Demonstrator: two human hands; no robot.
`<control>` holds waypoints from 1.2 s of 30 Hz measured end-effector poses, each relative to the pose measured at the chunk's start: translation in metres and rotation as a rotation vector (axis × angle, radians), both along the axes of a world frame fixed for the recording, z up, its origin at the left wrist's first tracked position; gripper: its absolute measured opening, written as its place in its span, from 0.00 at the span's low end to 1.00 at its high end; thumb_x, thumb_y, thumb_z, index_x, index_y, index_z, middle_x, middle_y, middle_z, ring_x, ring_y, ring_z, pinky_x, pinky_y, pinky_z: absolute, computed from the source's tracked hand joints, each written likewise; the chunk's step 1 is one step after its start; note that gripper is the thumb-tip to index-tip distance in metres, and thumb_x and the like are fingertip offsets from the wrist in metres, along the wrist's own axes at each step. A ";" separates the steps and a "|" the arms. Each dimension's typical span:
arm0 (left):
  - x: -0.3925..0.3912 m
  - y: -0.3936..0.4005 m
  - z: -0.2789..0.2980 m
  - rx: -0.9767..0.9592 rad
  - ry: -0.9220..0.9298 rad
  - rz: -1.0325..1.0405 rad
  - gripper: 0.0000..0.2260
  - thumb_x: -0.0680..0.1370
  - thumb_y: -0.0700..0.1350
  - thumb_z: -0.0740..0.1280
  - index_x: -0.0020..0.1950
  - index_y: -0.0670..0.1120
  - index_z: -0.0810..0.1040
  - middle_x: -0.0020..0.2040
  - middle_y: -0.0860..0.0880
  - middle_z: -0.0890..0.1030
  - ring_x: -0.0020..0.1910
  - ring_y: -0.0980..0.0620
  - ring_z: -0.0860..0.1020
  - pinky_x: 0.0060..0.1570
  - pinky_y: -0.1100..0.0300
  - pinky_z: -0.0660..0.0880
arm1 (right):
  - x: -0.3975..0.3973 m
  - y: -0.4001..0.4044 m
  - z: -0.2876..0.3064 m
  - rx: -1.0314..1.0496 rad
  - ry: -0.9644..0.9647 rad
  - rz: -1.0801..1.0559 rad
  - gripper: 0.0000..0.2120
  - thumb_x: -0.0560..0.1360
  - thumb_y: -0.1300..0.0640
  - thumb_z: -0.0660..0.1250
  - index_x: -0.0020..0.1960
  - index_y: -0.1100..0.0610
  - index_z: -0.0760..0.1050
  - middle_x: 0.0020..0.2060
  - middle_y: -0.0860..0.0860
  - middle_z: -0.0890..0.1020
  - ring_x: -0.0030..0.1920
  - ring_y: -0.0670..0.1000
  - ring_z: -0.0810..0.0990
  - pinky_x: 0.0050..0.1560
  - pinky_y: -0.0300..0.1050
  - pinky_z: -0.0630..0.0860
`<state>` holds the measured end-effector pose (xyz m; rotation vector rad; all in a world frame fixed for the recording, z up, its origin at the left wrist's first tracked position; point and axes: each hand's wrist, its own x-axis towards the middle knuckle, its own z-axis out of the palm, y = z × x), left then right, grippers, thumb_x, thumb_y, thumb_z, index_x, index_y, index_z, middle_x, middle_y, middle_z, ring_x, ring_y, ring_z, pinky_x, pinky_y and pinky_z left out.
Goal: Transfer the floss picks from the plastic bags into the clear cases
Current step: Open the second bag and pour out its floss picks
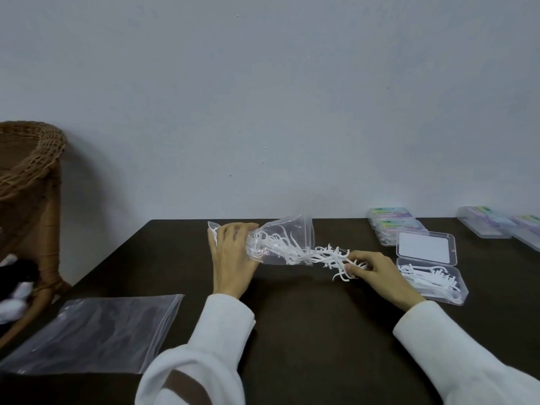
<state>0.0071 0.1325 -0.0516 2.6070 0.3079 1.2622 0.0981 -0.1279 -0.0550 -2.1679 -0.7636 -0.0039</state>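
A dark bench (pixel 306 331) carries a flat clear bag (pixel 96 334) near left, an open clear case (pixel 432 267) holding floss picks (pixel 429 277) at right, and closed cases (pixel 391 222) far right.

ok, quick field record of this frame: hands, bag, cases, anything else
left hand: grips the closed end of the plastic bag, held on its side
right hand: pinches a bunch of floss picks at the bag mouth
open case: lid up, picks inside, right of the right hand
closed cases: behind it, along the wall
empty bag: flat, front left
table: dark
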 end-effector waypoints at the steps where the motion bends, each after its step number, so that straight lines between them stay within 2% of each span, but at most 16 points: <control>1: 0.000 0.000 0.000 -0.003 0.001 -0.005 0.22 0.67 0.47 0.77 0.59 0.47 0.78 0.55 0.46 0.78 0.59 0.44 0.73 0.66 0.37 0.63 | 0.000 -0.001 0.001 -0.002 0.004 -0.003 0.02 0.75 0.56 0.67 0.45 0.50 0.77 0.38 0.42 0.79 0.40 0.41 0.76 0.41 0.25 0.68; 5: 0.000 0.000 0.000 -0.022 -0.009 -0.011 0.21 0.68 0.47 0.76 0.59 0.47 0.78 0.55 0.46 0.78 0.59 0.44 0.73 0.68 0.39 0.60 | 0.001 -0.003 0.002 -0.008 0.012 -0.029 0.05 0.75 0.58 0.65 0.42 0.50 0.77 0.38 0.46 0.80 0.40 0.44 0.76 0.41 0.27 0.67; 9: 0.000 0.000 0.000 -0.044 0.003 -0.010 0.21 0.68 0.47 0.76 0.60 0.47 0.77 0.56 0.46 0.78 0.59 0.44 0.72 0.65 0.36 0.63 | 0.000 -0.003 0.001 -0.066 -0.003 -0.031 0.06 0.76 0.61 0.63 0.47 0.58 0.79 0.43 0.52 0.80 0.41 0.47 0.75 0.41 0.27 0.65; 12: -0.001 0.003 0.000 -0.040 -0.012 0.005 0.21 0.68 0.47 0.76 0.59 0.48 0.78 0.55 0.47 0.78 0.58 0.45 0.73 0.63 0.37 0.64 | 0.001 -0.003 0.001 -0.097 -0.023 -0.037 0.08 0.76 0.62 0.63 0.50 0.59 0.80 0.45 0.51 0.79 0.41 0.43 0.73 0.41 0.26 0.66; 14: -0.001 0.003 0.000 -0.030 -0.031 0.019 0.20 0.68 0.46 0.76 0.58 0.47 0.78 0.54 0.47 0.79 0.57 0.45 0.73 0.64 0.37 0.64 | 0.002 -0.003 0.000 -0.104 -0.032 -0.045 0.09 0.75 0.63 0.63 0.52 0.59 0.79 0.47 0.49 0.79 0.40 0.41 0.72 0.40 0.30 0.65; 18: 0.001 0.002 0.001 -0.074 -0.064 0.055 0.20 0.69 0.46 0.75 0.60 0.46 0.78 0.56 0.46 0.78 0.59 0.46 0.73 0.66 0.47 0.61 | 0.005 -0.005 -0.002 -0.099 -0.029 -0.053 0.09 0.76 0.63 0.62 0.54 0.59 0.79 0.48 0.48 0.78 0.46 0.45 0.73 0.43 0.32 0.64; 20: 0.001 0.002 0.001 -0.116 -0.077 0.073 0.21 0.69 0.46 0.76 0.60 0.45 0.77 0.57 0.46 0.78 0.59 0.45 0.72 0.66 0.49 0.61 | 0.006 -0.005 -0.003 -0.086 -0.014 -0.052 0.09 0.76 0.63 0.63 0.53 0.57 0.79 0.47 0.49 0.78 0.47 0.47 0.74 0.44 0.32 0.65; 24: 0.001 0.001 0.001 -0.118 -0.084 0.093 0.20 0.69 0.46 0.76 0.59 0.46 0.78 0.55 0.46 0.79 0.58 0.45 0.73 0.67 0.41 0.62 | 0.004 -0.003 -0.004 -0.034 0.009 -0.007 0.11 0.74 0.65 0.64 0.51 0.55 0.81 0.44 0.48 0.80 0.46 0.46 0.76 0.45 0.27 0.68; 27: 0.002 -0.001 0.002 -0.113 -0.086 0.079 0.20 0.69 0.46 0.75 0.59 0.46 0.78 0.56 0.46 0.78 0.58 0.45 0.73 0.67 0.46 0.61 | -0.003 0.000 -0.001 -0.002 0.027 0.091 0.14 0.74 0.65 0.64 0.52 0.49 0.81 0.46 0.43 0.81 0.44 0.38 0.77 0.46 0.26 0.68; 29: 0.002 -0.003 0.003 -0.120 -0.083 0.068 0.21 0.69 0.46 0.75 0.60 0.45 0.77 0.57 0.46 0.78 0.59 0.45 0.73 0.66 0.49 0.60 | -0.006 0.002 0.001 0.018 0.040 0.127 0.14 0.74 0.65 0.64 0.51 0.47 0.79 0.48 0.41 0.81 0.49 0.37 0.78 0.51 0.29 0.70; 31: 0.002 -0.003 0.003 -0.109 -0.075 0.059 0.21 0.69 0.47 0.76 0.60 0.46 0.77 0.56 0.46 0.78 0.58 0.45 0.73 0.67 0.44 0.63 | -0.008 0.003 0.003 0.046 0.003 0.113 0.13 0.75 0.64 0.65 0.50 0.48 0.79 0.50 0.41 0.81 0.53 0.38 0.77 0.55 0.32 0.69; 34: 0.002 -0.009 0.003 -0.098 -0.041 0.041 0.22 0.68 0.49 0.76 0.60 0.47 0.77 0.57 0.47 0.78 0.59 0.46 0.73 0.67 0.42 0.64 | -0.012 0.007 0.006 0.208 -0.062 0.075 0.09 0.75 0.64 0.65 0.47 0.51 0.79 0.51 0.42 0.81 0.53 0.38 0.77 0.55 0.34 0.69; 36: 0.002 -0.014 0.002 -0.066 -0.034 0.011 0.23 0.68 0.50 0.76 0.59 0.46 0.77 0.56 0.47 0.78 0.59 0.46 0.73 0.67 0.44 0.64 | -0.014 0.013 0.008 0.330 -0.007 0.093 0.08 0.75 0.63 0.65 0.47 0.52 0.78 0.55 0.43 0.79 0.54 0.37 0.77 0.55 0.34 0.71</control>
